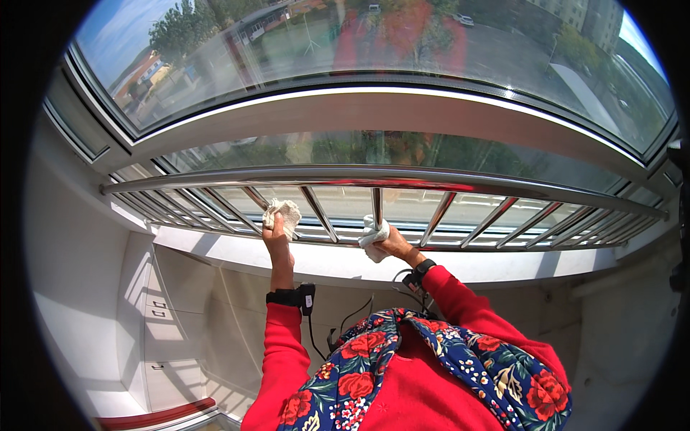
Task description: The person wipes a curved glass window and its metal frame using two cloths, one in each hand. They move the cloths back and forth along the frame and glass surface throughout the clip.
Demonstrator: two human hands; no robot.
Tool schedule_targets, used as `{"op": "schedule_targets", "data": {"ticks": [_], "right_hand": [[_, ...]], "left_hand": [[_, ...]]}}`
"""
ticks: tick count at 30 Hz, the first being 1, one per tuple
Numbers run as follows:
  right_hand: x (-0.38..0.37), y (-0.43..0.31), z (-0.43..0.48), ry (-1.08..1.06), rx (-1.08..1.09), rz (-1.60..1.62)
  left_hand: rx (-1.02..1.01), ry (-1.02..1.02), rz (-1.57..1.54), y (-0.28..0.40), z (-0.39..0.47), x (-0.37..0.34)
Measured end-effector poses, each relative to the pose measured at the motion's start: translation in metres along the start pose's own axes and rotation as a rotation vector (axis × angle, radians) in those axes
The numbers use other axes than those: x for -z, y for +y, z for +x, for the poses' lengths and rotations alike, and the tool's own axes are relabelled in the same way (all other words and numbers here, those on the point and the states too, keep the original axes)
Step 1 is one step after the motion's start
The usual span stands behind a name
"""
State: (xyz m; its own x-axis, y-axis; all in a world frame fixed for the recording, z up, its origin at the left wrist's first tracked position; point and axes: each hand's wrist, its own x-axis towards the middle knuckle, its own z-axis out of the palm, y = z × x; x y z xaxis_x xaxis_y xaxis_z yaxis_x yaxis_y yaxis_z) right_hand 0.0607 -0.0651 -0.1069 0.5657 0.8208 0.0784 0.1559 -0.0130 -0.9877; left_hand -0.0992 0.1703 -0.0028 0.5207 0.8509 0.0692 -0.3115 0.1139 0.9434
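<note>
My left hand point(276, 237) grips a crumpled cream cloth point(288, 214) against one of the metal balusters, below the rounded top rail point(345, 175) of a window guard railing. Farther right, my right hand point(398, 245) holds a white cloth point(373, 240) wrapped around the lower part of another shiny baluster point(377, 204). Part of each cloth is hidden by the fingers or the bar. Both wrists carry black straps with small devices and cables.
Behind the railing is a large window pane point(302, 48) above a pale frame point(350, 110). A white sill point(334, 264) runs under the bars. White cabinets point(172, 334) stand at the lower left, and a wall point(620, 323) borders the right.
</note>
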Motion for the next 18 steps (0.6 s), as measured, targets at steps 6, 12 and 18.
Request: {"op": "schedule_targets", "data": {"ticks": [6, 12, 18], "right_hand": [[0.001, 0.004, 0.0, -0.007, -0.017, 0.027], [0.002, 0.007, -0.001, 0.001, -0.043, 0.019], [0.004, 0.008, -0.003, -0.028, -0.04, 0.1]], "left_hand": [[0.037, -0.129, -0.013, 0.006, -0.009, -0.021], [-0.077, -0.106, 0.132, 0.026, -0.006, -0.051], [-0.08, -0.259, -0.046, 0.036, -0.017, -0.07]]}}
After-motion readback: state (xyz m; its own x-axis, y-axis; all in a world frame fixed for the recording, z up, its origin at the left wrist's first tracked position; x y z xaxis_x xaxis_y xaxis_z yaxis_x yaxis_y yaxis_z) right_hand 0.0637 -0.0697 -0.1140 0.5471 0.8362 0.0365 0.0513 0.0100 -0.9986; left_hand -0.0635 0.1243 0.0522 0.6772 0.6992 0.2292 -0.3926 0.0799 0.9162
